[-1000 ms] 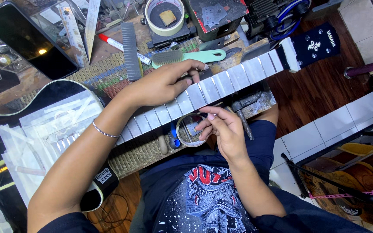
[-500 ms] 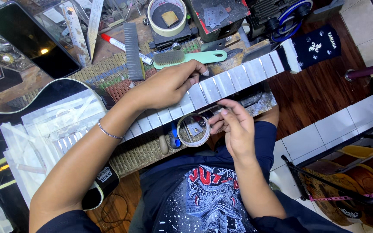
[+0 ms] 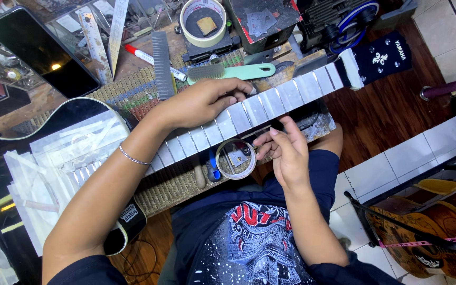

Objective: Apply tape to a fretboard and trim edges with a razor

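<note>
A: Why is the left hand [image 3: 201, 103] lying flat on the guitar neck [image 3: 249, 113]?

B: It looks like a steadying press. The palm rests across the neck and the fingers [image 3: 236, 95] lie together, curled over the far edge, so the neck sits still on the woven mat [image 3: 159, 184]. The fretboard is covered in pale strips between the frets.

A: And the right hand [image 3: 286, 153]?

B: Just on the near side of the neck, its fingers pinch the rim of a clear tape roll [image 3: 235, 158], thumb and fingertips closed on it. The roll touches the neck's near edge, probably kept there so tape is within reach of the strips.

A: What about the surface [image 3: 133, 66]?

B: Crowded. On the far side lie a green-handled brush [image 3: 228, 71], a red marker [image 3: 138, 53], a metal file [image 3: 162, 63], rulers [image 3: 104, 37] and a roll of masking tape [image 3: 202, 21]. A dark phone [image 3: 40, 53] sits far left, and the black guitar body [image 3: 69, 113], under clear plastic, lies left.

A: The room?

B: Dark wood floor [image 3: 386, 105] to the right, then pale tiles [image 3: 423, 158], and another guitar [image 3: 439, 211] near right.
</note>
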